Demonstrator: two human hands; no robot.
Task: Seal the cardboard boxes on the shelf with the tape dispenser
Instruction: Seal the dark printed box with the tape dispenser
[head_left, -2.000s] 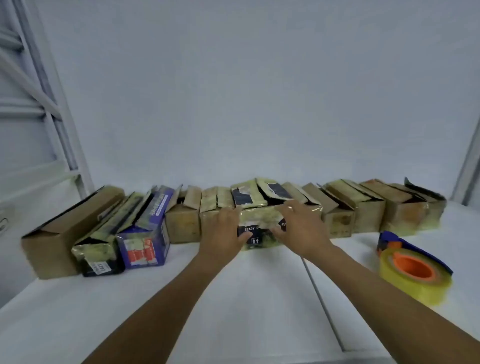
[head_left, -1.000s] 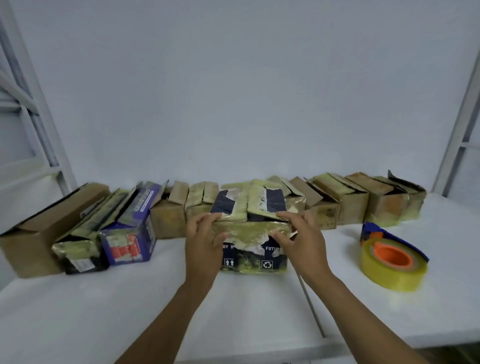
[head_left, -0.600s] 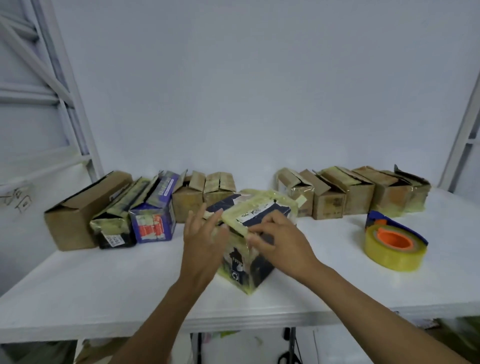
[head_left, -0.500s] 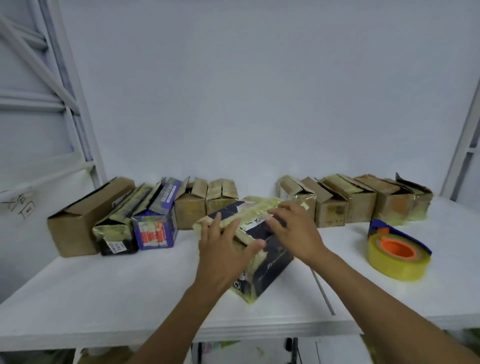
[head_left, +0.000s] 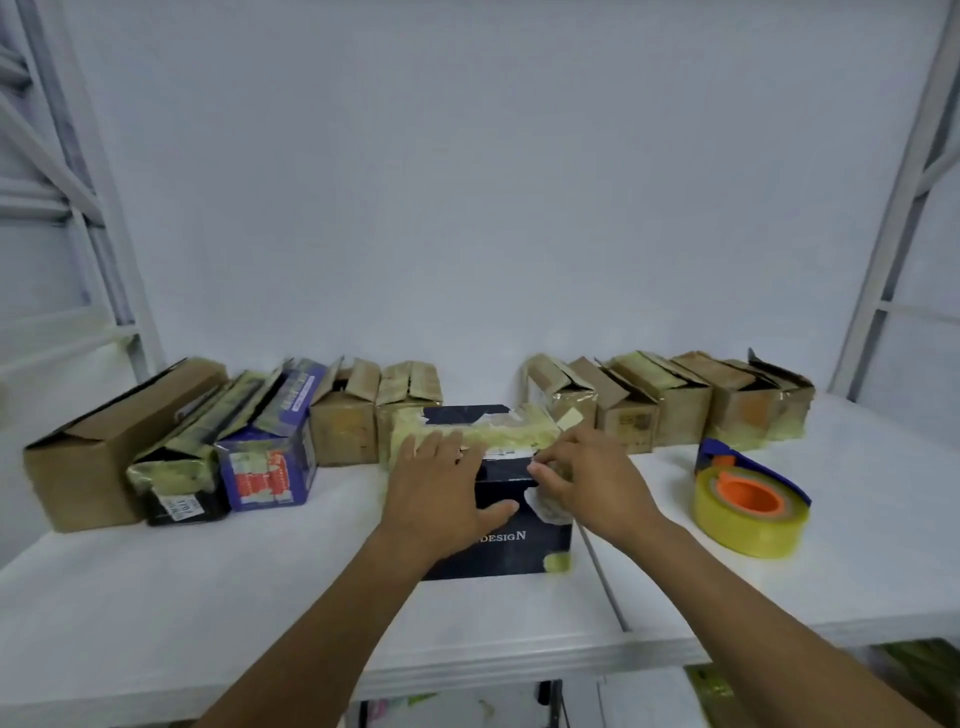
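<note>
Evidently the left grip (head_left: 441, 488) is pressing spread flat on the dark box (head_left: 514, 551), likely holding flaps shut, while the right grip (head_left: 592, 483) is pinching its top edge, the tape dispenser (head_left: 748, 504) sitting untouched beyond the right grip.

Box row (head_left: 675, 410) behind; bare shelf (head_left: 234, 597) left

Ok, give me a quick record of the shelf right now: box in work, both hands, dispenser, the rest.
box in work: dark blue box, in front of the back row, yellowed tape on top
left hand: flat on the box, fingers straight
right hand: fingers curled at the box's top right edge, seemingly pinching its tape
tape dispenser: lies on the shelf right of the box, untouched
back row: flaps raised on several, gap behind the dark blue box
sealing: not yet begun here
</note>
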